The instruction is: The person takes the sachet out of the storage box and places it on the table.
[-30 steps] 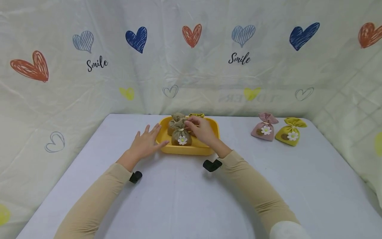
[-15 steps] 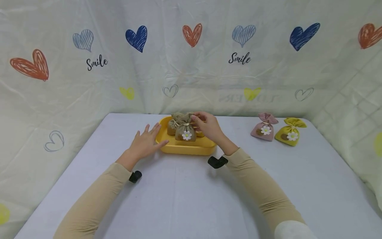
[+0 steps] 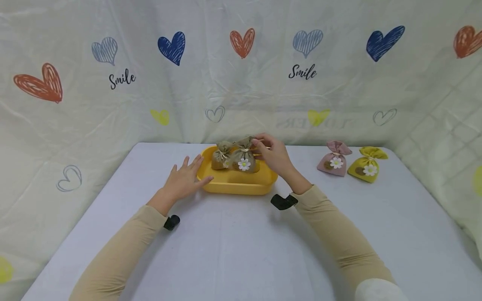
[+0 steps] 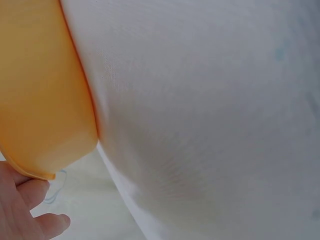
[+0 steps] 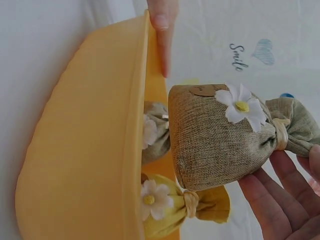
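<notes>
My right hand (image 3: pixel 274 154) pinches the gathered top of a grey-brown cloth sachet (image 3: pixel 242 161) with a white flower on its front. In the right wrist view this sachet (image 5: pixel 220 137) is raised above the tray rim, its neck tied with a pale ribbon. A second grey-brown sachet (image 3: pixel 220 159) stands in the left of the yellow tray (image 3: pixel 237 189). The right wrist view also shows a yellow sachet (image 5: pixel 167 205) inside, mostly hidden from the head camera. With fingers spread, my left hand (image 3: pixel 182 180) touches the tray's left rim.
To the right of the tray, a pink sachet (image 3: pixel 333 160) and a yellow sachet (image 3: pixel 367 165) lie side by side on the white tabletop (image 3: pixel 233 242). A curtain printed with hearts (image 3: pixel 171 48) hangs behind the table's back edge.
The right hand has carried the grey-brown sachet rightward and a little up and back, uncovering more of the sachet behind it. The left hand stays at the tray's rim.
</notes>
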Motion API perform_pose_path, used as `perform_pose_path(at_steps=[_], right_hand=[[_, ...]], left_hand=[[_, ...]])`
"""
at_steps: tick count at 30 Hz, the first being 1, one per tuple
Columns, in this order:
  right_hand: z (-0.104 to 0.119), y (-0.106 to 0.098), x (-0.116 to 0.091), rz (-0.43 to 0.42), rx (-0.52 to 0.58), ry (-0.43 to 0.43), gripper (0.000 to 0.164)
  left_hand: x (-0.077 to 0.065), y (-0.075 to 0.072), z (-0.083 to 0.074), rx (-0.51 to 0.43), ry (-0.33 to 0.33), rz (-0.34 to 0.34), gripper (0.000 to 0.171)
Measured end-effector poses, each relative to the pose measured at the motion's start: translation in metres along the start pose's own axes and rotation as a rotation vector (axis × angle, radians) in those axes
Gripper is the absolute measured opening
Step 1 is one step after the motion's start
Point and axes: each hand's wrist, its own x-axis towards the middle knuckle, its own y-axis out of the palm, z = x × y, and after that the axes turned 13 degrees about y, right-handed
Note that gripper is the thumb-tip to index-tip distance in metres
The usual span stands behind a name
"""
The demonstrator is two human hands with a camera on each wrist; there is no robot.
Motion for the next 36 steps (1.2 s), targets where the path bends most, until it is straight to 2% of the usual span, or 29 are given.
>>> perform_pose_path(at_steps=[17, 25, 36], right_hand=[[-0.002, -0.031, -0.008, -0.063, -0.082, 0.037, 0.034], [-0.005, -0.045, -0.009, -0.078, -0.038, 0.035, 0.033], [-0.010, -0.069, -0.016, -0.109, -0.053, 0.033, 0.039]], left_hand=[[0.000, -0.002, -0.003, -0.004, -0.005, 0.013, 0.092], [-0.001, -0.002, -0.003, -0.006, 0.000, 0.010, 0.091], [0.000, -0.002, -0.001, -0.012, -0.004, 0.011, 0.092]])
